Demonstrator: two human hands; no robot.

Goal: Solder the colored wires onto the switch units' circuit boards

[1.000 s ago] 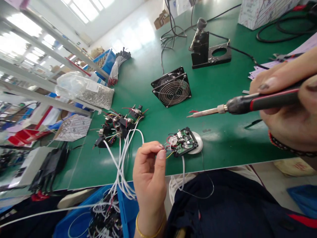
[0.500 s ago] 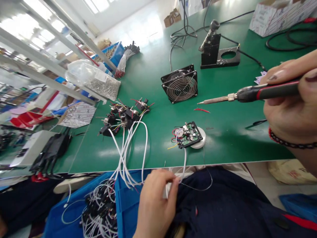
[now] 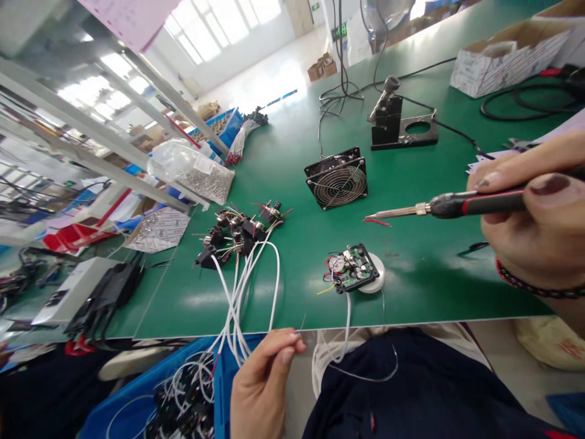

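My right hand [image 3: 534, 231] grips a soldering iron [image 3: 452, 205] by its black and red handle. The bare tip points left, at a short piece of red wire [image 3: 378, 222] on the green bench. Below it, a small circuit board in a black housing [image 3: 354, 268] rests on a white round piece [image 3: 377, 277], with a white cable [image 3: 348, 311] running over the bench edge. My left hand [image 3: 262, 378] is pinched just below that edge. A thin silvery strand, apparently solder wire [image 3: 303, 321], sticks up at its fingertips.
Several wired black parts [image 3: 240, 231] lie left, their white cables hanging toward a blue bin [image 3: 222, 384]. Behind the board stand a fan [image 3: 338, 180] and a soldering iron stand [image 3: 388, 125]. Pliers [image 3: 518, 144] and a cardboard box [image 3: 489, 73] are at the right.
My left hand has moved left and slightly down, away from the white cable. The iron's tip has come nearer the red wire. The whole view has shifted slightly.
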